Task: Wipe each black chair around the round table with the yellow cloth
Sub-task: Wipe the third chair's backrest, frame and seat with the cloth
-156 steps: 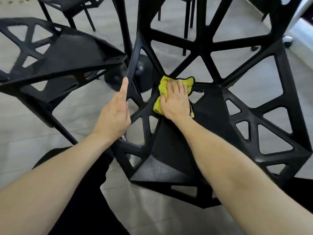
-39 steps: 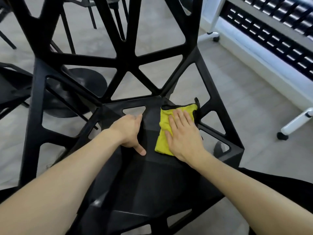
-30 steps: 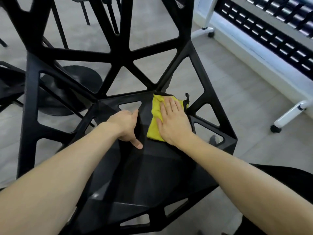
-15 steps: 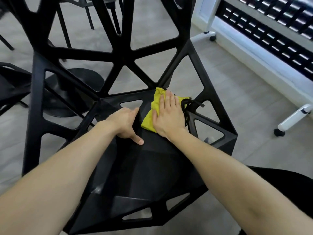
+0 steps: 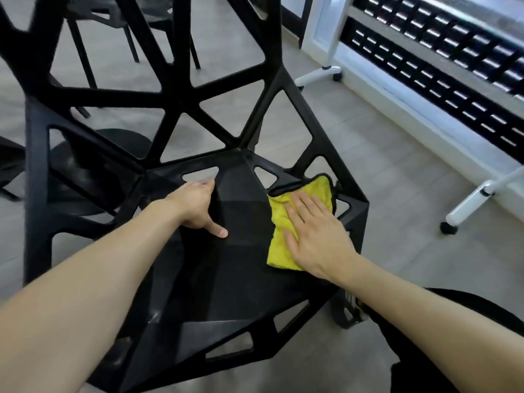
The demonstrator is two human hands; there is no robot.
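View from above, looking down at a black chair [image 5: 226, 279] w/ an angular, faceted seat and a backrest of open triangular cut-outs; grey floor [image 5: 397, 194] shows through the gaps. More black chairs [image 5: 158, 21] stand beyond the backrest, and a dark round base [image 5: 124, 143], prob. the table's foot, sits on the floor behind it. A white wheeled frame [image 5: 467, 202] stands by the wall at right.

Two bare forearms reach in from the bottom edge. The left hand [image 5: 195, 205] rests on the seat's mid-left, fingers toward a cut-out near the back, thumb spread out to the side; its grip holds nothing. The right hand [image 5: 314, 234] lies flat, fingers straight and together, pressing the yellow cloth [image 5: 279, 239] onto the seat's right rear corner, beside the side frame; no curl round the cloth.

The cloth looks soft, light and plush, approx. folded to a pad; it should bunch or slide if pushed by an edge, so a flat palm over its middle suits best. The chair looks rigid and smooth, likely hard plastic or metal, best steadied by the seat or frame bars.
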